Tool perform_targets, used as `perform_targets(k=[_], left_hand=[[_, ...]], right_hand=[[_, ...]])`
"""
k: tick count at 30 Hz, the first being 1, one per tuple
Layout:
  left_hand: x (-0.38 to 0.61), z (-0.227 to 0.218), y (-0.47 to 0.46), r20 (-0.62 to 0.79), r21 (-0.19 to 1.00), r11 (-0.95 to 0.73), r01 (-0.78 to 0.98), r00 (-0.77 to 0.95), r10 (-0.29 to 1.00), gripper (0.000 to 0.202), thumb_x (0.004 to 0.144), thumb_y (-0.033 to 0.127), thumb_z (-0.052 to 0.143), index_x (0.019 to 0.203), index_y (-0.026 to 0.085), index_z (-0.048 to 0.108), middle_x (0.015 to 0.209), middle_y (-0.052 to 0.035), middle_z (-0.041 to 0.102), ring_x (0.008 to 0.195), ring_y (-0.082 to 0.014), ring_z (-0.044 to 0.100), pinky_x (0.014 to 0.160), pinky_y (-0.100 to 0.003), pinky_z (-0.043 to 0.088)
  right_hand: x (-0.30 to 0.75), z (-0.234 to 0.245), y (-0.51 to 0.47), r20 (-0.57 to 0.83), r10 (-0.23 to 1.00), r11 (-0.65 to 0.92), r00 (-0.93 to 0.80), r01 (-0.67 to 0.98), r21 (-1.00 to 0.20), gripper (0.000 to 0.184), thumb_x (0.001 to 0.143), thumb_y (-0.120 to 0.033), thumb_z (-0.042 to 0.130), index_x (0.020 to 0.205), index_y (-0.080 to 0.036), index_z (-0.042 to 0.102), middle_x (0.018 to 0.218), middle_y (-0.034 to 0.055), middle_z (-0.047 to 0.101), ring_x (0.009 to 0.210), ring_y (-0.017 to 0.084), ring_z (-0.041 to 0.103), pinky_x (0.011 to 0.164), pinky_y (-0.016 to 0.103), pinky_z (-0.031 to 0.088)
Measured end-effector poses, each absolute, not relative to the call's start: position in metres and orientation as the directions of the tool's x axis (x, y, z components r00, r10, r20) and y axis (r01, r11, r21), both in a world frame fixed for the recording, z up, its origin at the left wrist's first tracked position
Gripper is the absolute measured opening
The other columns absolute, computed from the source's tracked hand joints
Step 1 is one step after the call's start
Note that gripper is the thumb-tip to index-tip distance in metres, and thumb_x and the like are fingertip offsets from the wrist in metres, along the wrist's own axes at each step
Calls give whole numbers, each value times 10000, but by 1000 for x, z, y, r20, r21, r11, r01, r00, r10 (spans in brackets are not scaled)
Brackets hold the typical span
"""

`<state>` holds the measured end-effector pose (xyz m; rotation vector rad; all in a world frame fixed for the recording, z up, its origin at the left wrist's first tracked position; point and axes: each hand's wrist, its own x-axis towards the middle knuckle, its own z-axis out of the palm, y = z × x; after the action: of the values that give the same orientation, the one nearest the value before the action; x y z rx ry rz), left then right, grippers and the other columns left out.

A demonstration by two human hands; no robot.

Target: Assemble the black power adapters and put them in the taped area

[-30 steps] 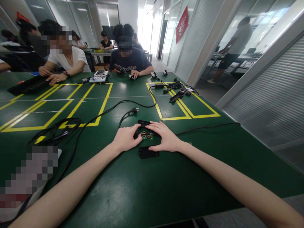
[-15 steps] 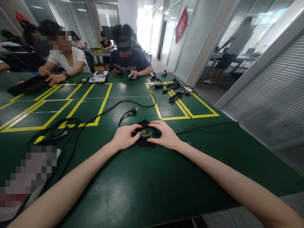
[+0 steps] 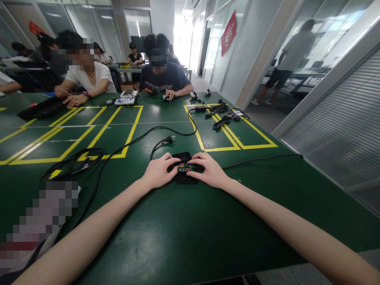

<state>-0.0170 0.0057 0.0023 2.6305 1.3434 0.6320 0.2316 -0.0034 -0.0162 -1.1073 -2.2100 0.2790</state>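
A small circuit board [image 3: 184, 168] with orange ring-shaped coils sits between my two hands, low over the green table. My left hand [image 3: 160, 170] pinches its left end between thumb and fingers. At the other end, my right hand [image 3: 207, 169] is closed in a similar pinch, partly covering the board. One black plastic case half [image 3: 183, 155] lies just beyond the board, and a second black case half [image 3: 187, 181] on the near side. A black cord with a plug [image 3: 170, 139] runs out behind my left hand. Another black cable [image 3: 261, 159] trails right from my right hand.
Coiled black cables [image 3: 73, 162] lie at left, near a pixelated object [image 3: 44, 209]. Dark parts with wires [image 3: 224, 118] rest around yellow tape [image 3: 255, 147] on the right. Two people work across the table, one with a black tray [image 3: 41, 107], one with a handheld tool [image 3: 152, 87].
The view has shifted slightly, so the table appears a little further right. My fingers have closed in somewhat around the board, and the far case half shows more fully.
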Motion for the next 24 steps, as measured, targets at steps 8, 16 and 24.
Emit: perform_targets(k=[8, 16, 24], left_hand=[[-17, 2, 7, 301, 346, -580, 738, 498, 813, 370, 968, 372, 538, 1279, 290, 720, 1147, -33, 694, 827, -177, 707, 753, -291, 558], [-19, 6, 10, 356, 559, -542, 628, 408, 841, 215, 923, 347, 593, 917, 211, 759, 903, -31, 762, 813, -184, 693, 722, -271, 523], [-22, 12, 11, 195, 833, -370, 411, 408, 892, 211, 807, 358, 645, 775, 155, 695, 637, 13, 621, 561, -114, 515, 539, -225, 399]], right_hand=[[230, -15, -4, 429, 811, 577, -398, 661, -479, 277, 911, -425, 745, 1104, -228, 765, 1066, 87, 681, 1042, 260, 633, 925, 431, 549], [242, -11, -3, 455, 807, 574, -377, 684, -450, 92, 921, -240, 673, 942, -208, 757, 1001, 90, 705, 992, 262, 638, 878, 423, 545], [247, -6, -8, 454, 789, 613, -414, 580, -537, 193, 1002, -258, 546, 990, -196, 728, 880, 60, 699, 764, 193, 641, 708, 319, 511]])
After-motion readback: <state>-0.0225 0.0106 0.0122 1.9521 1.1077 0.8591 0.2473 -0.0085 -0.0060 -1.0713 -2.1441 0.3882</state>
